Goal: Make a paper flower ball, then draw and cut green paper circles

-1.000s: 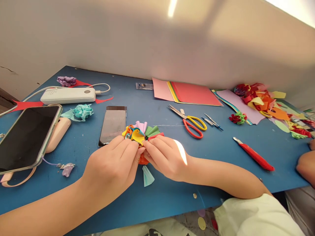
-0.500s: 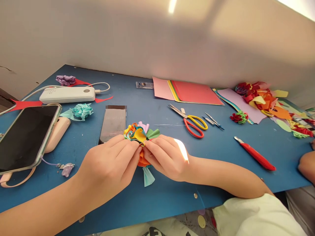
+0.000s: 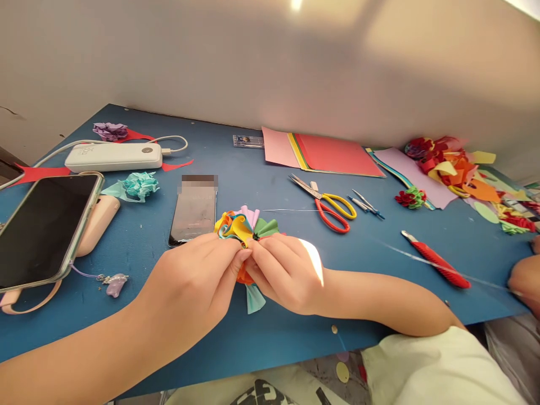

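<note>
At paper flower (image 3: 241, 226), left hand (image 3: 196, 271), right hand (image 3: 291, 271), pinching

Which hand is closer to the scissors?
Right. The right hand is just nearer the person than the scissors, not touching; the left hand is farther off, left of the right.

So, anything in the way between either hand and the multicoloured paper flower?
Nothing visible. The left hand and right hand both already pinch the multicoloured paper flower. The grey-screened phone lies beyond the left hand and the scissors off to the right, neither in between.
</note>
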A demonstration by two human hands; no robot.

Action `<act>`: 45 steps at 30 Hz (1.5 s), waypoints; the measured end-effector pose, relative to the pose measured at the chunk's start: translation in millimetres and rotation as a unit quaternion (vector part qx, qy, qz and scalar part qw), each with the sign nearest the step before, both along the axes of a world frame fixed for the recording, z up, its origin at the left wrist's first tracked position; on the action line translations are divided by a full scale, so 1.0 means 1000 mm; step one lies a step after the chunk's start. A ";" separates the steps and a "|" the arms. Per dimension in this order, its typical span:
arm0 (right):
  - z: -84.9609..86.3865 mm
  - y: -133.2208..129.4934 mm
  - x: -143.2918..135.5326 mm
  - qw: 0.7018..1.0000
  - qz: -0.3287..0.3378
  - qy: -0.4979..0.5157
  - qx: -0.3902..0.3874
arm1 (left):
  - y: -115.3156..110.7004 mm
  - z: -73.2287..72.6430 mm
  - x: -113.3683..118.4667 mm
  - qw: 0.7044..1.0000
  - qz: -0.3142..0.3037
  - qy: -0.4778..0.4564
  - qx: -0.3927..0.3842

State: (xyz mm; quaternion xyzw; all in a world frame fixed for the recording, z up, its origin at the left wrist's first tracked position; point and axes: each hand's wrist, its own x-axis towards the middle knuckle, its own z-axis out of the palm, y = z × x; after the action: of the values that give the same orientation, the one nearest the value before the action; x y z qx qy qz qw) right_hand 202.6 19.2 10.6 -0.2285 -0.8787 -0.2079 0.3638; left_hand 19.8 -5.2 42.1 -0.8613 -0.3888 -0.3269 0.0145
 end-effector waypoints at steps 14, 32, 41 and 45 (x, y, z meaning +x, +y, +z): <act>0.038 0.008 0.008 0.986 0.065 -0.039 -0.145 | 0.016 0.013 -0.012 0.969 -0.099 0.130 0.185; -0.009 0.001 0.001 0.991 -0.004 0.007 0.132 | -0.002 -0.003 0.003 1.000 0.022 -0.007 0.018; 0.014 0.003 0.006 0.996 0.025 0.037 -0.074 | 0.014 0.007 -0.005 0.952 -0.059 0.163 0.251; 0.024 0.002 0.007 0.998 0.027 -0.002 -0.057 | 0.021 0.012 -0.009 0.925 -0.102 0.186 0.314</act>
State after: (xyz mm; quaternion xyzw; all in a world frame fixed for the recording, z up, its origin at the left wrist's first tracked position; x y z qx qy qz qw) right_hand 209.6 21.3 34.6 -0.2252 -0.8957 -0.1478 0.3538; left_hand 11.0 16.2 53.8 -0.8932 -0.1666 -0.2653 0.3225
